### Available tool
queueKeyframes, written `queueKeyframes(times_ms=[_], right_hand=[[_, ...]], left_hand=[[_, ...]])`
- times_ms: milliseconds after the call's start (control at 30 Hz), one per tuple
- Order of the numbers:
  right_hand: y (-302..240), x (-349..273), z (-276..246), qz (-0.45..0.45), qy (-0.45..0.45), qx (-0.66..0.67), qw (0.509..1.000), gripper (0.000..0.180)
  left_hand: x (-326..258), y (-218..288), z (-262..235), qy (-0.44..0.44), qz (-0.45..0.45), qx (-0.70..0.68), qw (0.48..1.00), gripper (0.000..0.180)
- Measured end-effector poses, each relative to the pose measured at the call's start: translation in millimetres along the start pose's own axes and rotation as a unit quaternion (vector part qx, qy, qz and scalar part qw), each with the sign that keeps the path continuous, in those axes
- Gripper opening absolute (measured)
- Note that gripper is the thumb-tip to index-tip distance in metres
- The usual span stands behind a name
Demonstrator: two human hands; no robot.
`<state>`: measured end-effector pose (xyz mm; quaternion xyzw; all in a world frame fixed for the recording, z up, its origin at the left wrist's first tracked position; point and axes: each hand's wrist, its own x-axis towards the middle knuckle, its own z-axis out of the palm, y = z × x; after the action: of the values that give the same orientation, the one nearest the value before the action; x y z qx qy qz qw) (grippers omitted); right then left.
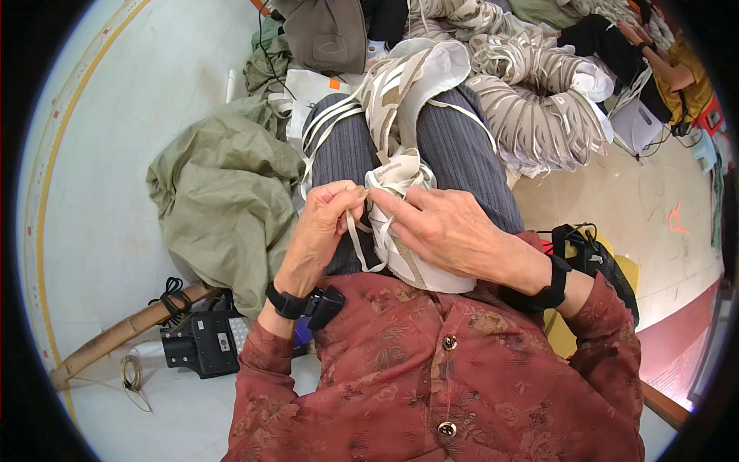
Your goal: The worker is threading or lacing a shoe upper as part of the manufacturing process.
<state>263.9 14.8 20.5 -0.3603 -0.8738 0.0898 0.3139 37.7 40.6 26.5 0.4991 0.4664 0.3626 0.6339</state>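
Observation:
A white and beige shoe upper without a visible sole lies across my lap, its tongue facing away from me. My left hand is closed at the upper's left edge, thumb and forefinger pinching a flat white shoelace. A loop of that lace hangs down beside the upper. Across the right side of the upper lies my right hand, gripping it, with its forefinger tip close to the left fingertips. More shoe uppers with long loose laces rest over my knees, just beyond.
Nested rows of uppers are heaped at the far right. An olive cloth lies left of my legs, near a wooden piece and a black device. At the upper right another person's arm shows.

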Motion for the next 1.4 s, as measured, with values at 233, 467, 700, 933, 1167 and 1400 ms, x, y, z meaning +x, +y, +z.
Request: queueKeyframes(times_ms=[233, 467, 700, 933, 1167, 1400], right_hand=[[11, -5, 5, 0.043, -0.02, 0.033, 0.998, 0.045], [5, -5, 5, -0.03, 0.01, 0.002, 0.999, 0.037], [5, -7, 1, -0.062, 0.071, 0.028, 0.995, 0.041], [19, -14, -3, 0.03, 0.126, 0.093, 0.987, 0.024], [41, -5, -6, 0.167, 0.099, 0.188, 0.963, 0.016], [60, 15, 10, 0.178, 0.027, 0.216, 0.96, 0.02]], left_hand=[[-38, 80, -23, -0.005, 0.169, -0.094, 0.981, 0.024], [-11, 57, -18, -0.016, 0.14, 0.347, 0.927, 0.022], [52, 22, 33, 0.007, 0.219, 0.42, 0.881, 0.019], [68, 11, 33, -0.04, 0.087, 0.382, 0.919, 0.029], [56, 3, 17, -0.013, 0.098, 0.34, 0.935, 0.028], [46, 8, 25, -0.001, 0.085, 0.299, 0.95, 0.031]])
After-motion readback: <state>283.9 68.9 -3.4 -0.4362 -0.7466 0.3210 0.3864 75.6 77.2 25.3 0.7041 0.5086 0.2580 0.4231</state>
